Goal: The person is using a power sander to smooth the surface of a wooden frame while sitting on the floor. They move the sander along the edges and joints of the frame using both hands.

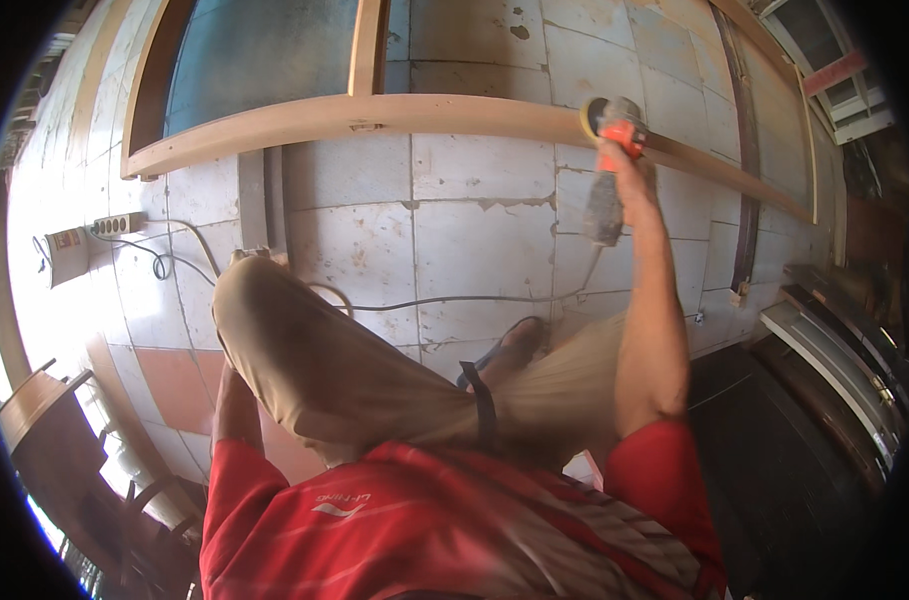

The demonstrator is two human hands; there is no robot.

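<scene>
One of your hands, the right (632, 172), is closed on the sander (604, 195) in the upper right of the frame. Your fingers are wrapped around its orange part, and the dark rear end points down toward the middle right. The yellow disc (588, 120) of the sander stands on its left side, at the wooden frame (454, 112); whether it touches the wood, I cannot tell.

Your left forearm (236, 405) goes up behind your bent left knee (259, 290), at the left of the picture. The left hand itself is hidden by the leg, so I cannot tell if its fingers are apart or together.

The wooden frame stretches from the upper left to the right side, above the pale tiles (479, 240). Two bars lie below it: one grey bar (254, 200) at left of centre, one dark bar (749, 225) at right. A cable (444, 300) runs across the middle of the picture. At the left, the power strip (119, 225) lies just beside a white container (66, 258). Your sandalled foot (511, 350) rests below the cable, near the centre.
</scene>
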